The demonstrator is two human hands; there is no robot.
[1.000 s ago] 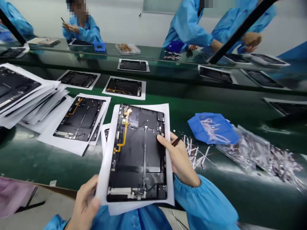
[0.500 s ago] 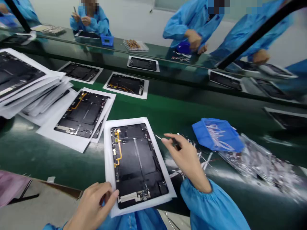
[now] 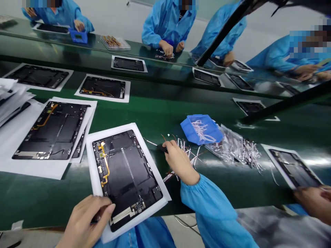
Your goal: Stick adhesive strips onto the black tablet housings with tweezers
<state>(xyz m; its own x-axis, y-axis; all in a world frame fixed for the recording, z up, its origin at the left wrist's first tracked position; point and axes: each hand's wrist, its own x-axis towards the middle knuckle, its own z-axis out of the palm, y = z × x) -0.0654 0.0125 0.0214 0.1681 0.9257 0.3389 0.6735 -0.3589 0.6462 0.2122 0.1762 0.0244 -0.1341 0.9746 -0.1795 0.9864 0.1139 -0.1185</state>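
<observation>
The right hand (image 3: 179, 162) has thumb and fingers clamped on one dark-handled tool (image 3: 162, 148), palm down, forearm reaching forward, the thin pale tip pointing left. The left hand (image 3: 86, 218) is curled, thumb and forefinger close together at the left edge of one open tablet housing (image 3: 126, 179), near its lower corner; whether they pinch it, I cannot tell. That housing lies slanted on a white sheet (image 3: 93, 168) at the near edge of the counter (image 3: 144, 112). Right of the tool are loose strips (image 3: 196, 156), too tangled to count, and one blue tray (image 3: 184, 126). Leftward on the counter lies one sheeted housing (image 3: 51, 134), partly covering another.
</observation>
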